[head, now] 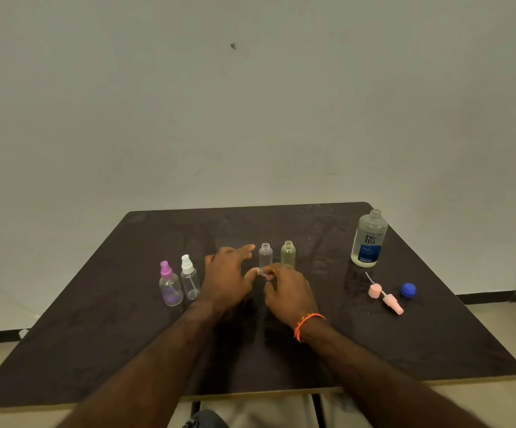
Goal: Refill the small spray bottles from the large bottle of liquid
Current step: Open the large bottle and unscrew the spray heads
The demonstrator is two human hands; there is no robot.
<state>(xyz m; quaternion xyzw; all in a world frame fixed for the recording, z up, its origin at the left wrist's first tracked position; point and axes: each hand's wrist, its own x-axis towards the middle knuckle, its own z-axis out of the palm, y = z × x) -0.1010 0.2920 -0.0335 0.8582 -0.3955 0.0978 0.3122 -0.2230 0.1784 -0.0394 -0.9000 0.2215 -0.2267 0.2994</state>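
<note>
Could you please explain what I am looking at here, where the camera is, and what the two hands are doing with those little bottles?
There is no machine here: this single picture comes from a wide-angle camera worn on a person's head, looking forward and down at their own bare arms. On the dark table stand four small spray bottles. The purple-topped bottle and the white-topped bottle still have their sprayers on. The clear open bottle and the yellowish open bottle have none. The left hand and the right hand, which wears an orange wrist thread, meet at the base of the clear open bottle; how firmly they grip it is hard to tell. At the right stands the large bottle, uncapped, with its blue cap and two pink sprayer heads lying nearby.
</note>
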